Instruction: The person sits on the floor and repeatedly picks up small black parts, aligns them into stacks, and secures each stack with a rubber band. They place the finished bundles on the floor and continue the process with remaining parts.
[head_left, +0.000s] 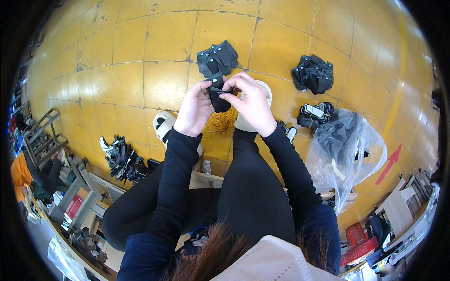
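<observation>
Between my hands is a small black fabric piece (218,102) with a little pale label near its top. My left hand (194,110) grips its left side, thumb and fingers closed on the cloth. On the other side my right hand (251,99) pinches the cloth's edge between thumb and fingers. Just beyond, a pile of similar black pieces (218,57) lies on the floor. Under the held piece, between my feet, sits a heap of yellow rubber bands (219,123), partly hidden by my hands. Whether the held cloth is one layer or several, I cannot tell.
Another black pile (312,74) lies at the right, with black-and-white bundles (316,114) and a clear plastic bag (347,145) nearer. Black straps (122,158) are heaped at left. A person in orange (21,175) is at far left; red crates (360,248) stand at lower right.
</observation>
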